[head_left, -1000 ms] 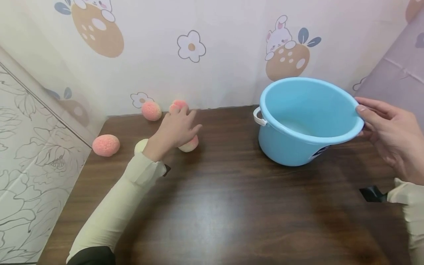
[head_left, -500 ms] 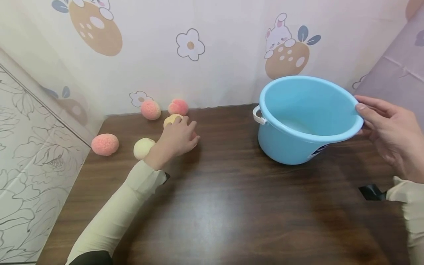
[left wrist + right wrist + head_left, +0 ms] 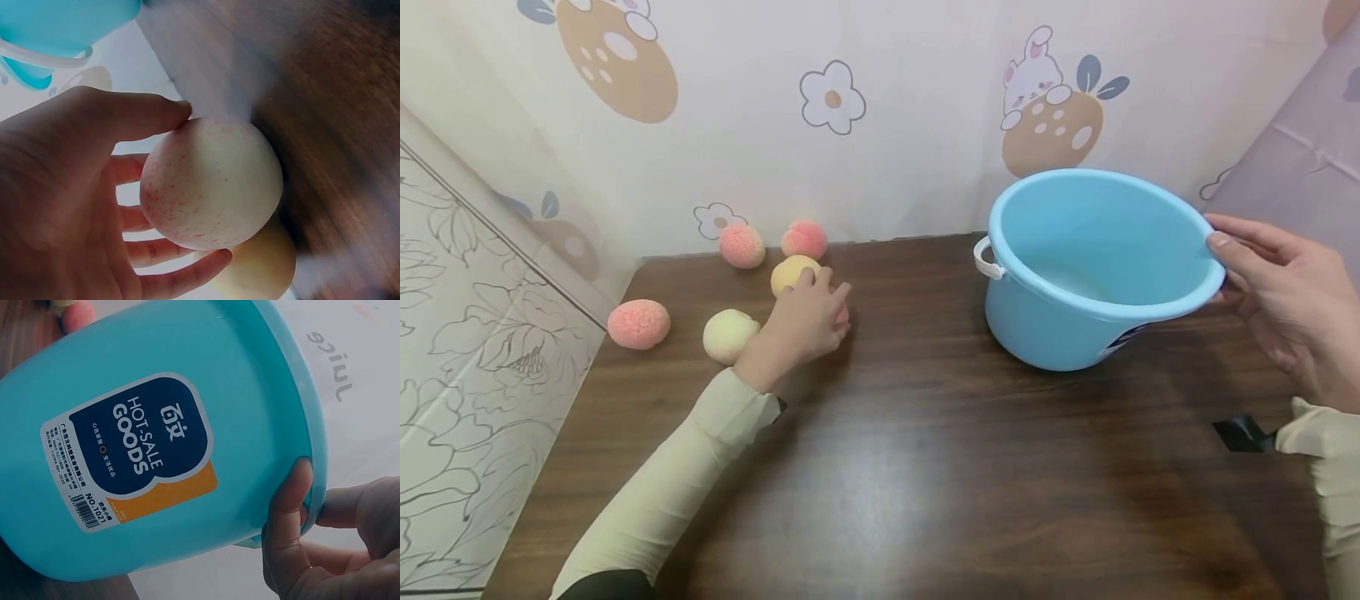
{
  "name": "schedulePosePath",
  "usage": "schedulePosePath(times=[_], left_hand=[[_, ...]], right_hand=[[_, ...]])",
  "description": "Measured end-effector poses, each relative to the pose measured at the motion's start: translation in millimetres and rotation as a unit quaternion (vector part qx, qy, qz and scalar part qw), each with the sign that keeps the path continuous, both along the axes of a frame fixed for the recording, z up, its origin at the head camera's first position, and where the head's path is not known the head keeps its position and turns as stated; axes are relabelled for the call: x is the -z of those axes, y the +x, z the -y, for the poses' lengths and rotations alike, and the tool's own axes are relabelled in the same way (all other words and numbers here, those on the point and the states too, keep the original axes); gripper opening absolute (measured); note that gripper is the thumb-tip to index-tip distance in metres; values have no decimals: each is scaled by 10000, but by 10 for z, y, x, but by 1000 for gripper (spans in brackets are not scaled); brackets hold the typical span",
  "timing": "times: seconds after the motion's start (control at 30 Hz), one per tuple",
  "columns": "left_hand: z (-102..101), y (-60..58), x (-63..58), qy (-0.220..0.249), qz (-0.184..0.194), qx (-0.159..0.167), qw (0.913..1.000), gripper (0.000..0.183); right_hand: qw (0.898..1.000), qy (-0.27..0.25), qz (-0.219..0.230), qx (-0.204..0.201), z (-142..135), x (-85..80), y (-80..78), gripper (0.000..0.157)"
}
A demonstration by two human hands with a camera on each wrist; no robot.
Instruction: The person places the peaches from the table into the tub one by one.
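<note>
My left hand (image 3: 801,321) holds a peach-like ball, its thumb and fingers curled round it. In the left wrist view this peach (image 3: 212,181) is pale with pink flecks; in the head view the hand covers most of it. Just behind the hand lies a yellow peach (image 3: 788,275), and a pale cream peach (image 3: 728,335) lies beside the wrist. On the right, my right hand (image 3: 1292,300) grips the rim of a light blue bucket (image 3: 1045,333), thumb on one side and fingers on the other. No objects show inside the bucket.
Two pink peaches, a left one (image 3: 742,246) and a right one (image 3: 805,240), lie by the wall. Another pink peach (image 3: 639,324) sits near the left edge of the dark wooden table (image 3: 880,483). A patterned curtain (image 3: 910,125) hangs behind. The bucket has a white handle (image 3: 987,258).
My left hand has drawn slightly nearer and its fingers have curled round the pale, pink-flecked peach. The yellow peach has come into sight behind it. The right hand and bucket stay put.
</note>
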State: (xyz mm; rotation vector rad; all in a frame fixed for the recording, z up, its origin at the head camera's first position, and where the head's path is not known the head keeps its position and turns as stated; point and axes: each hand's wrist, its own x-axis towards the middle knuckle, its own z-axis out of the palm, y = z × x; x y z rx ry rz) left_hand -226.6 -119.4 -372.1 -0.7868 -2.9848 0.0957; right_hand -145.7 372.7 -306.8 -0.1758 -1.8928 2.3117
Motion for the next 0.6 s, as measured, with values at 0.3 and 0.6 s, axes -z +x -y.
schedulePosePath(times=[0.3, 0.6], left_hand=[[-8, -8, 24, -45, -65, 150, 9999, 34], [-25, -3, -1, 60, -232, 411, 9989, 35]], right_hand=[[10000, 47, 23, 7, 22, -19, 15, 27], [10000, 37, 40, -41, 19, -41, 43, 28]])
